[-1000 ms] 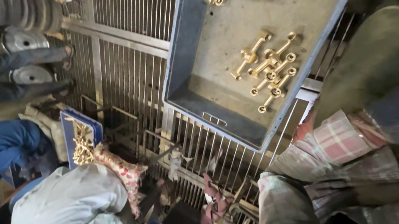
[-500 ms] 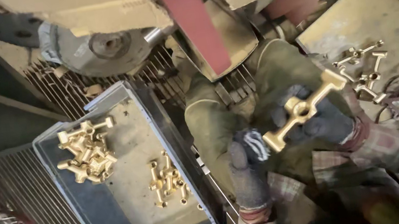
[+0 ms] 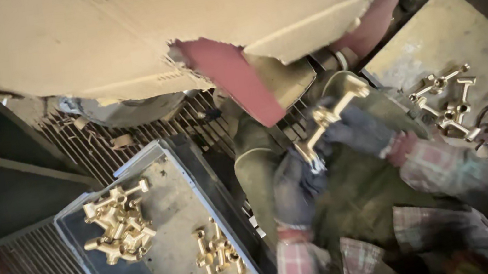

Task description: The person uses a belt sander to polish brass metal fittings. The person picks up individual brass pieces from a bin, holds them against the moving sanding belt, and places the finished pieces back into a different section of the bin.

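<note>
Down at the lower left of the frame, the grey sheet-metal tray [image 3: 152,162] with a raised rim holds two lots of shiny brass T-shaped fittings: a bigger heap [image 3: 117,221] toward its upper left corner and a smaller cluster [image 3: 219,255] nearer the middle. At the upper right, a dusty tan flat tray [image 3: 452,31] carries a loose scatter of more brass fittings [image 3: 446,105] along its lower edge. Between the trays, near the middle of the frame, I hold one long brass fitting with a cross branch [image 3: 330,115] in both gloved hands. My left hand [image 3: 294,187], in a dark cloth glove, is closed around its lower end; my right hand [image 3: 364,129], gloved likewise, is wrapped around the middle, leaving the upper tip bare. The piece slants up to the right, close to a dull red abrasive belt [image 3: 233,81] that runs under a torn brown cardboard sheet [image 3: 115,34].
</note>
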